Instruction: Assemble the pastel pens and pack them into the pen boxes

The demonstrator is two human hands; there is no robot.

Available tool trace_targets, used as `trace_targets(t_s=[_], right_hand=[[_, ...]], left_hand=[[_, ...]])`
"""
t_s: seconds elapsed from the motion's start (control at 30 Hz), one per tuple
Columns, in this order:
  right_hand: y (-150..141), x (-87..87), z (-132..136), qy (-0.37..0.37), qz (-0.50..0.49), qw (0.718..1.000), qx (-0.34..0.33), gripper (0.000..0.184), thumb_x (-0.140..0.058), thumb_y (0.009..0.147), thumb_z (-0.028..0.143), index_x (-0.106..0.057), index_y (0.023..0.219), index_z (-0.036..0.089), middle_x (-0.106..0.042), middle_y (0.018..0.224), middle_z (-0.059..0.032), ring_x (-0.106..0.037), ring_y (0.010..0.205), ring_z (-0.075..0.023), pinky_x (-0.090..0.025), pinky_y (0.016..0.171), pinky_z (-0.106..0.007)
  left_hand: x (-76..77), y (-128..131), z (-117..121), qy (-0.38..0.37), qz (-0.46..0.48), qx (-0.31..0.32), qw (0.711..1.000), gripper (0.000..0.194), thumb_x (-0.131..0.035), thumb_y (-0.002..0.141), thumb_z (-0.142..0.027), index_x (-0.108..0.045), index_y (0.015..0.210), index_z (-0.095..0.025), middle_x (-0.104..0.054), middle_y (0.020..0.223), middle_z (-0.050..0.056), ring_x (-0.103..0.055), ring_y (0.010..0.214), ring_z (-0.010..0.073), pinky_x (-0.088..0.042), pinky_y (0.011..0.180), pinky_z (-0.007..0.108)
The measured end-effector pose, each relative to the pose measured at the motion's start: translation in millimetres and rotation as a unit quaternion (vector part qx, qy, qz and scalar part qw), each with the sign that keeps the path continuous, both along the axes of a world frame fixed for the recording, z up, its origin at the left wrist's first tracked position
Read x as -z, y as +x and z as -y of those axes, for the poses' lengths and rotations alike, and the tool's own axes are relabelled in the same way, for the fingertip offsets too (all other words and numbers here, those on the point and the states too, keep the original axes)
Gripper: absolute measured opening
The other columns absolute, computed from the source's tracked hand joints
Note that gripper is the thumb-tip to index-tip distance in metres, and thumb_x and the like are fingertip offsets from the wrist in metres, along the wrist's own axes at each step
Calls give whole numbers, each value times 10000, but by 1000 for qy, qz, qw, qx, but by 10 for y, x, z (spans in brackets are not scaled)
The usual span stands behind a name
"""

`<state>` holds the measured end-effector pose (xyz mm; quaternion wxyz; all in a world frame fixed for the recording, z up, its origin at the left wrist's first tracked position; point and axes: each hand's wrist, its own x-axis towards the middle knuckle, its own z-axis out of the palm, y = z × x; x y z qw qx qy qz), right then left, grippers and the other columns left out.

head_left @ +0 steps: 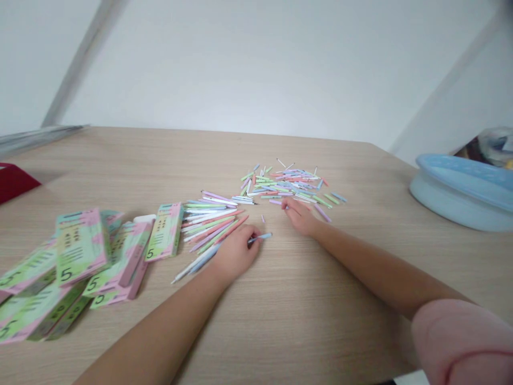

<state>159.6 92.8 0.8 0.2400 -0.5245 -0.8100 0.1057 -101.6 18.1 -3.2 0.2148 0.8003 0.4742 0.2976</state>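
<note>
My left hand (237, 252) is closed around a slim light-blue pen (264, 236), one end of which sticks out past the fingers to the right. Just left of that hand lies a fanned row of pens (212, 219) in white, coral, green, purple and blue. My right hand (300, 215) has its fingers drawn together at the near edge of a loose pile of pastel pen caps (288, 183); whatever is between the fingertips is too small to make out. A tiny purple piece (263, 218) lies between my hands.
Several pink-and-green boxes (82, 246) marked 5 are heaped at the left, and one box (165, 231) lies beside the pens. A light-blue basin (460, 195) stands at the right edge. Something red (16, 182) sits at far left. A wall rises behind the table.
</note>
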Motion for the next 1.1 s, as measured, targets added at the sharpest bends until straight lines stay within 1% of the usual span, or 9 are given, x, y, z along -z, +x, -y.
trace_targets(t_s=[0.13, 0.27, 0.37, 0.47, 0.53, 0.7, 0.83, 0.93, 1.1], right_hand=[[119, 50, 418, -48, -65, 997, -15, 179, -354, 997, 244, -532, 1018, 239, -586, 855, -7, -562, 812, -189, -475, 752, -314], [197, 146, 716, -190, -247, 950, -29, 176, -404, 1038, 342, -512, 1141, 249, -590, 814, 23, -546, 697, -157, -472, 661, -298], [191, 168, 703, -243, -340, 908, -37, 250, -512, 1016, 395, -481, 1215, 247, -704, 1043, -45, -637, 738, -142, -505, 650, -293], [174, 148, 599, -294, -396, 870, -25, 315, -653, 950, 392, -519, 1194, 243, -726, 1193, -104, -723, 884, -165, -565, 745, -320], [177, 143, 556, -306, -399, 864, -22, 278, -666, 944, 399, -567, 1140, 229, -728, 1195, -117, -735, 941, -178, -581, 802, -344], [179, 174, 629, -212, -316, 924, -19, 285, -471, 1037, 480, -584, 1099, 226, -677, 927, -41, -647, 767, -167, -540, 694, -323], [76, 168, 735, -32, -121, 992, -15, 222, -397, 1063, 355, -568, 1035, 217, -632, 984, -67, -595, 954, -219, -489, 885, -387], [-56, 144, 715, 52, 30, 998, 3, 184, -485, 1032, 366, -560, 1051, 200, -629, 1108, -129, -576, 1081, -267, -454, 958, -407], [-253, 86, 392, 68, 158, 985, 11, 234, -474, 1059, 391, -606, 1104, 203, -649, 1121, -115, -597, 1081, -257, -442, 957, -365]], left_hand=[[-3, 1, 7, 26, -57, 18, 998, 130, -570, 962, -260, -688, 945, -209, -706, 952, 57, -645, 895, 210, -477, 812, 330], [8, 10, 2, 39, -77, 17, 996, 141, -563, 969, -264, -693, 956, -212, -708, 965, 62, -651, 919, 216, -479, 825, 329], [9, 13, 1, 36, -86, 19, 995, 152, -553, 977, -287, -689, 975, -218, -709, 969, 58, -654, 917, 214, -475, 791, 318], [4, 8, 2, 37, -95, 16, 995, 173, -543, 987, -319, -684, 982, -219, -710, 973, 60, -653, 906, 213, -468, 761, 312], [3, 6, 1, 40, -98, 16, 994, 179, -544, 989, -331, -681, 989, -216, -711, 980, 62, -652, 900, 212, -464, 749, 309], [19, 6, -9, 50, -102, 23, 993, 167, -548, 984, -323, -680, 991, -221, -713, 986, 57, -651, 912, 213, -471, 764, 312], [15, 12, -5, 51, -100, 18, 994, 154, -555, 978, -301, -685, 1003, -221, -713, 995, 60, -653, 926, 215, -484, 796, 317], [-11, 18, 13, 47, -100, 17, 994, 142, -564, 971, -286, -686, 986, -213, -715, 981, 64, -654, 923, 216, -487, 793, 317], [-43, 18, 30, 44, -98, 23, 994, 130, -570, 962, -252, -692, 981, -212, -722, 979, 59, -655, 926, 210, -491, 814, 314]])
